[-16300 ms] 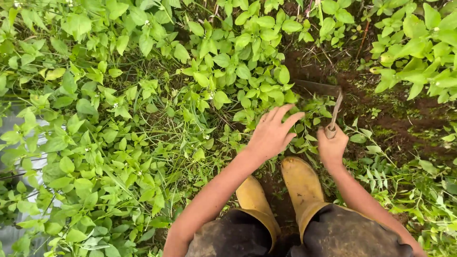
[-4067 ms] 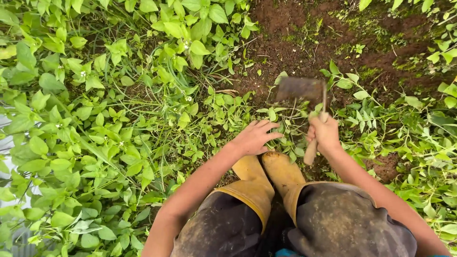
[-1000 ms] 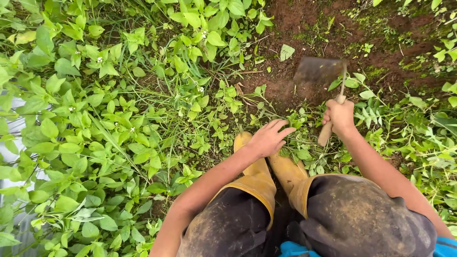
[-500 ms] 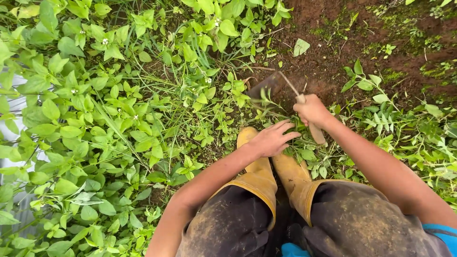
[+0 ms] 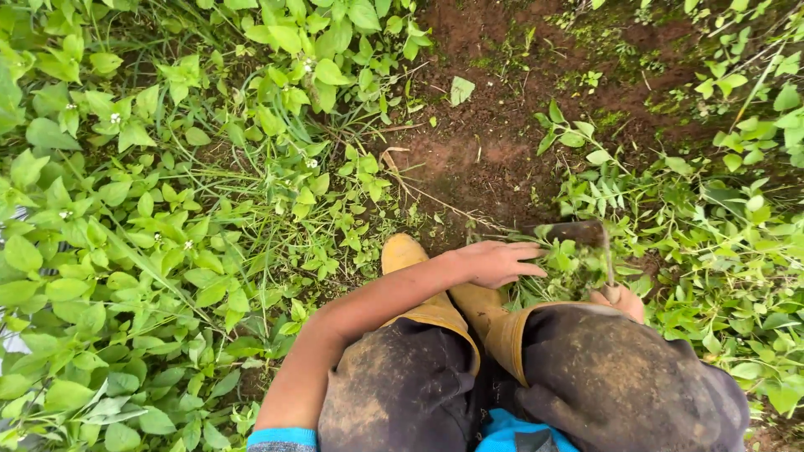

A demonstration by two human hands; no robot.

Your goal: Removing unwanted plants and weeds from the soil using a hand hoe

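My right hand (image 5: pixel 621 300) grips the handle of a small hand hoe (image 5: pixel 578 233), pulled in close above my right knee. The hoe's muddy blade rests against a clump of cut green weeds (image 5: pixel 566 272) in front of my boots. My left hand (image 5: pixel 500 262) lies flat on the left side of that clump, fingers spread and pointing right, holding nothing that I can make out. My yellow rubber boots (image 5: pixel 405 255) stand under my arms. Dirty dark trousers (image 5: pixel 402 385) fill the bottom of the view.
Bare brown soil (image 5: pixel 494 151) lies ahead of the boots. Dense leafy weeds with small white flowers (image 5: pixel 167 209) cover the whole left side. More green plants (image 5: pixel 737 226) crowd the right.
My right hand has dragged the hoe back towards my right knee, raking cut weeds along. My left hand has moved right onto the clump. The view has shifted left.
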